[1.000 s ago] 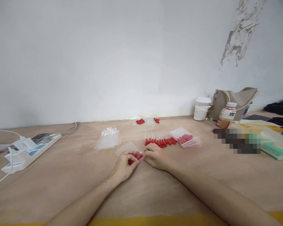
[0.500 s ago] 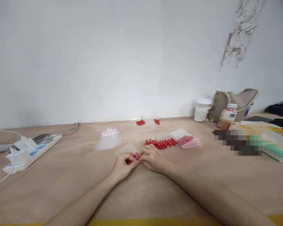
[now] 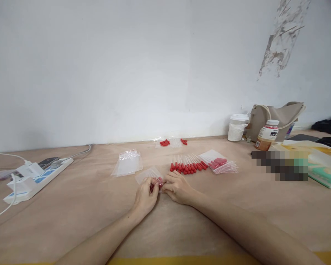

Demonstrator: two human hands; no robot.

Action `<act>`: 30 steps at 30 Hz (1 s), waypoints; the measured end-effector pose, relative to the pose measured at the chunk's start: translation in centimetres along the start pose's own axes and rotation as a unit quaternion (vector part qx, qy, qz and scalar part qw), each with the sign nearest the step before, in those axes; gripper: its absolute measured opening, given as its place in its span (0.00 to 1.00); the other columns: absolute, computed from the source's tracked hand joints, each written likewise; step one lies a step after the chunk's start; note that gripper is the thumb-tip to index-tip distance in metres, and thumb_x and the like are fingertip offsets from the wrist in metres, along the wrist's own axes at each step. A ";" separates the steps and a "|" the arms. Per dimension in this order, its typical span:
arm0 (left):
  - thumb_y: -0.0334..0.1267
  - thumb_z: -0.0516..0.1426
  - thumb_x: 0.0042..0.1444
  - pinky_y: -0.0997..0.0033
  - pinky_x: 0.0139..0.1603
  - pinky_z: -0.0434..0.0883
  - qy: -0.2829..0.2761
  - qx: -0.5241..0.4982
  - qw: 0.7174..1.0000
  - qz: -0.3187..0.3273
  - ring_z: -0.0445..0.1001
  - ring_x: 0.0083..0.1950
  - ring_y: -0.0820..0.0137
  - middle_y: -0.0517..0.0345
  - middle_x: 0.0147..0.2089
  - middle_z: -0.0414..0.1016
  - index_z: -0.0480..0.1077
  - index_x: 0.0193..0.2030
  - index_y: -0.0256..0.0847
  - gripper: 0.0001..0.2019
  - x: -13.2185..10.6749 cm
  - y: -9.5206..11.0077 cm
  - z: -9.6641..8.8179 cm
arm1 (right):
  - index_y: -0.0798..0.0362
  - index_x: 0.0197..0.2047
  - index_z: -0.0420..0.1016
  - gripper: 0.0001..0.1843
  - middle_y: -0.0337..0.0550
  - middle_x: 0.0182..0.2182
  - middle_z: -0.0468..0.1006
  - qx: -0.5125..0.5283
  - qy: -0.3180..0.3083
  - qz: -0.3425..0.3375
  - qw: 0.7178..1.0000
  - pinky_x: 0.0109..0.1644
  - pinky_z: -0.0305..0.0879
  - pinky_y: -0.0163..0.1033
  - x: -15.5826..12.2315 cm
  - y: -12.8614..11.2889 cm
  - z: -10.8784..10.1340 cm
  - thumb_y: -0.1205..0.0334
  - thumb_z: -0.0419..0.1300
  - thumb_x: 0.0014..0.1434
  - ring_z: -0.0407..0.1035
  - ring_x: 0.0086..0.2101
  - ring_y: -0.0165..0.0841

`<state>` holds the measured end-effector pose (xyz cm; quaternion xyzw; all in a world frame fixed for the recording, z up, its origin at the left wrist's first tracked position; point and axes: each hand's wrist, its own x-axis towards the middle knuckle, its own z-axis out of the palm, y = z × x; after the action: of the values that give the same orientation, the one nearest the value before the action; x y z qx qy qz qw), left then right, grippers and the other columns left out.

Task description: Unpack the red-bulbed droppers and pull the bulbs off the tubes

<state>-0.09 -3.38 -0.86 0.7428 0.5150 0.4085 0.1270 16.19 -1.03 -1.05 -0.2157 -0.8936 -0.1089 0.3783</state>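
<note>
On the table point(image 3: 165, 228), left hand point(image 3: 146, 194) and right hand point(image 3: 180, 188), now slightly farther apart, pinch a clear bag point(image 3: 147, 174).

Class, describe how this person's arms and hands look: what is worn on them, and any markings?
The left hand and right hand are ungloved, with no rings visible. The left forearm and right forearm show no sleeve, watch or bracelet. A small dark mark sits near the left wrist.
</note>
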 end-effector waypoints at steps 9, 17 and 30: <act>0.41 0.50 0.56 0.67 0.49 0.65 -0.066 0.041 0.993 0.084 0.69 0.49 0.66 0.55 0.47 0.71 0.70 0.36 0.42 0.10 1.6 -0.3 -4.1 | 0.54 0.31 0.66 0.08 0.44 0.46 0.69 0.173 -0.100 0.004 0.980 0.42 0.63 0.30 -1.3 0.0 -2.4 0.74 0.50 0.51 0.67 0.39 0.26; 0.41 0.42 0.61 0.62 0.62 0.50 -0.255 0.061 0.950 0.172 0.54 0.62 0.67 0.58 0.57 0.64 0.62 0.55 0.45 0.18 3.6 -2.7 -4.0 | 0.53 0.33 0.69 0.04 0.40 0.31 0.74 0.155 -0.069 0.113 0.979 0.40 0.60 0.35 -1.6 0.1 -2.6 0.65 0.55 0.52 0.66 0.33 0.29; 0.44 0.50 0.57 0.72 0.41 0.65 -0.233 0.022 0.964 0.126 0.67 0.40 0.69 0.54 0.40 0.69 0.67 0.45 0.39 0.15 1.9 -2.8 -4.1 | 0.53 0.31 0.74 0.08 0.41 0.28 0.73 0.151 -0.179 0.271 0.934 0.37 0.57 0.35 0.1 -0.1 -3.1 0.58 0.60 0.48 0.63 0.34 0.33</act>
<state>-4.65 -1.43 0.95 0.8789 0.3823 0.2257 0.1745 18.00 -2.18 1.12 -0.4059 -0.8599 0.1744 0.2557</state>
